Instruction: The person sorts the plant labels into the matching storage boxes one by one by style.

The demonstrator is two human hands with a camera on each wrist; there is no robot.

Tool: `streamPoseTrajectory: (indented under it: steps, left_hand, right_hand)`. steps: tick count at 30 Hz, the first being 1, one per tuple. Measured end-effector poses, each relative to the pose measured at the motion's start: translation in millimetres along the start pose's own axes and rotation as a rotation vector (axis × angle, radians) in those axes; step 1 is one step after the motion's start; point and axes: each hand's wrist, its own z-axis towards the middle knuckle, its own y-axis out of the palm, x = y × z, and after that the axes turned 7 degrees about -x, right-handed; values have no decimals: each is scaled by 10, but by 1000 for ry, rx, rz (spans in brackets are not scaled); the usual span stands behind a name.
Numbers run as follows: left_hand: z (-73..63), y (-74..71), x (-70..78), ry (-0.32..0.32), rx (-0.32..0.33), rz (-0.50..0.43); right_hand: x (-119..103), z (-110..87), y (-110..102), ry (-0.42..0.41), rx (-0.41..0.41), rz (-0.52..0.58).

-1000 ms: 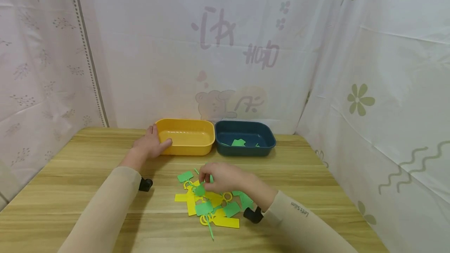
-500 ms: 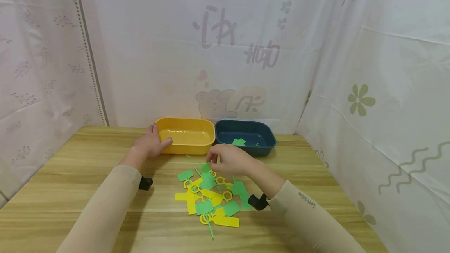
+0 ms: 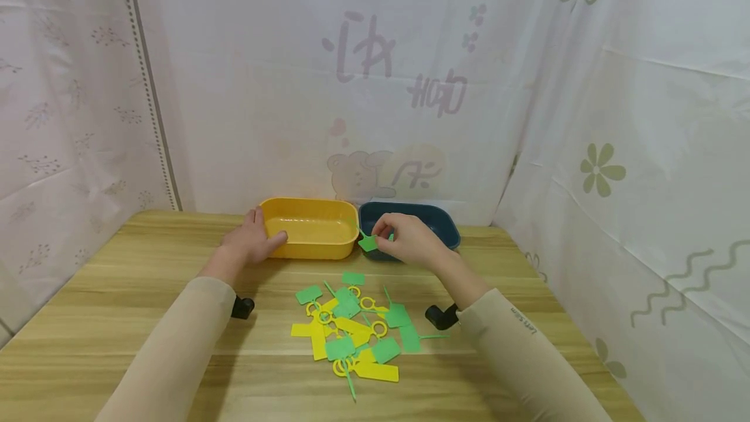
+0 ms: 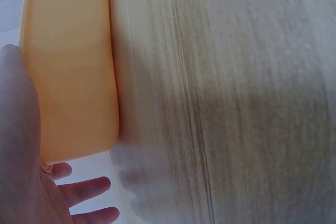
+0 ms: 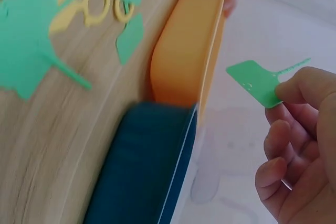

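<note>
My right hand (image 3: 413, 239) pinches a green plastic tag (image 5: 254, 82) by its flat plate between thumb and forefinger. The tag's thin ridged tail sticks out, and hand and tag are over the front of the dark blue bin (image 3: 436, 215). My left hand (image 3: 249, 241) rests against the left end of the yellow bin (image 3: 316, 251); its thumb lies along the front and its fingers are extended, as the left wrist view shows. Below the bins lies a loose pile of green tags (image 3: 347, 303) and yellow tags (image 3: 377, 370) with rings.
The two bins stand side by side at the back of the wooden table (image 3: 146, 279), close to a patterned white curtain (image 3: 263, 116). Black wrist mounts, including the right one (image 3: 441, 316), show beneath both forearms. In the right wrist view, the yellow bin (image 5: 184, 40) adjoins the blue one.
My right hand has picked a green tag from the pile and carried it up to the blue bin's front edge. My left hand has stayed at the yellow bin.
</note>
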Motion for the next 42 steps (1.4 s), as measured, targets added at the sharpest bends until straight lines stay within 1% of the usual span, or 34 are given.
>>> streamPoseTrajectory:
  steps: [8,13,17,26,35,42]
  left_hand:
    - [-18,-13,21,7,4,2]
    - [-10,-9,18,13,4,3]
    - [-5,-5,16,12,4,4]
    - [-14,-12,15,8,5,11]
    - [-34,-27,29,8,0,13]
    - [-24,-23,27,2,-4,4]
  right_hand:
    - [278,4,-97,128,144,-16]
    - [418,-1,-115,213,204,-35]
    - [518,0,-119,254,233,-46]
    - [638,-35,-131,323,236,-67]
    - [661,-74,-110,334,212,-86]
    - [658,-65,-70,343,185,-92]
